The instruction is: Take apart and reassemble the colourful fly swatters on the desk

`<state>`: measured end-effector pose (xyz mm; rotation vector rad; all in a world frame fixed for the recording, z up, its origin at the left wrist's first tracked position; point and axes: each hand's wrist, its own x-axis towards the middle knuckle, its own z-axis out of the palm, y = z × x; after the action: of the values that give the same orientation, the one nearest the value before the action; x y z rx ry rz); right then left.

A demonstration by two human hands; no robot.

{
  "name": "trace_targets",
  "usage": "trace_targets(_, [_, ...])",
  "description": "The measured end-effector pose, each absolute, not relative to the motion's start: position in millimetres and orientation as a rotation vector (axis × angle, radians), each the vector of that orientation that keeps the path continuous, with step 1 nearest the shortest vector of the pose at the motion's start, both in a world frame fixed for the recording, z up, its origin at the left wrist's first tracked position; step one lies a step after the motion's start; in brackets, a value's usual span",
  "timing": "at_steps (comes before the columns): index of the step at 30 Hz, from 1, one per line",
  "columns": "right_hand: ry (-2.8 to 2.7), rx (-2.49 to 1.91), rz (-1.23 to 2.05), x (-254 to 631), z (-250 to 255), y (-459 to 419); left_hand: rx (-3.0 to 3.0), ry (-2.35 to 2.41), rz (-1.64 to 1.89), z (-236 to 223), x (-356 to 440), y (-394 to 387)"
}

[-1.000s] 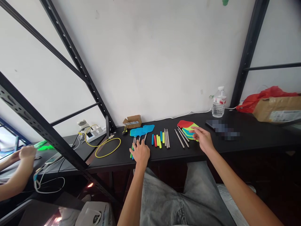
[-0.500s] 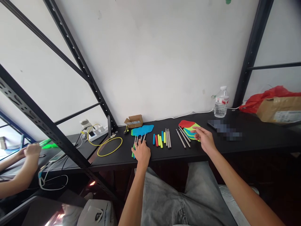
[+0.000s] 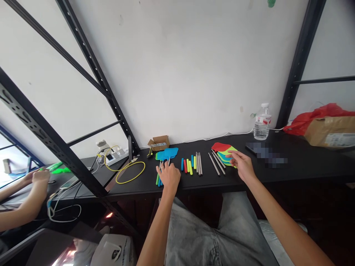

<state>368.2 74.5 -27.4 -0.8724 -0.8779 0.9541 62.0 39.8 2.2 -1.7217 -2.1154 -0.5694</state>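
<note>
My left hand (image 3: pixel 169 177) rests palm down on the sticks and handles of several fly swatters with blue heads (image 3: pixel 169 152), its fingers spread. Green and blue handle ends (image 3: pixel 159 180) show beside it; the rest lies under the hand. My right hand (image 3: pixel 241 163) hovers at the stack of loose swatter heads, red (image 3: pixel 220 145), yellow and blue, with fingers loosely bent and nothing visible between them. Between the hands lie short coloured grips (image 3: pixel 188 166) in blue, red and yellow, a group of grey metal rods (image 3: pixel 199 164), and more rods (image 3: pixel 217 162) by the heads.
A small open cardboard box (image 3: pixel 159 142) stands behind the blue swatters. To the left are a yellow cable (image 3: pixel 130 180) and a power strip (image 3: pixel 116 158). A water bottle (image 3: pixel 262 123), a blurred dark item (image 3: pixel 266 153) and a carton (image 3: pixel 324 131) lie right. Another person's hands (image 3: pixel 40 175) are far left.
My left hand has shifted slightly right over the sticks, with its fingers more bent. The blue heads have slid closer together. My right hand has stayed almost in place.
</note>
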Motion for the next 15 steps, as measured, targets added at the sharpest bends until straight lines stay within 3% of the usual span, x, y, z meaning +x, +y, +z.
trace_targets(15, [-0.974, -0.929, 0.886, 368, -33, 77, -2.027, -2.322, -0.808, -7, 75, 69])
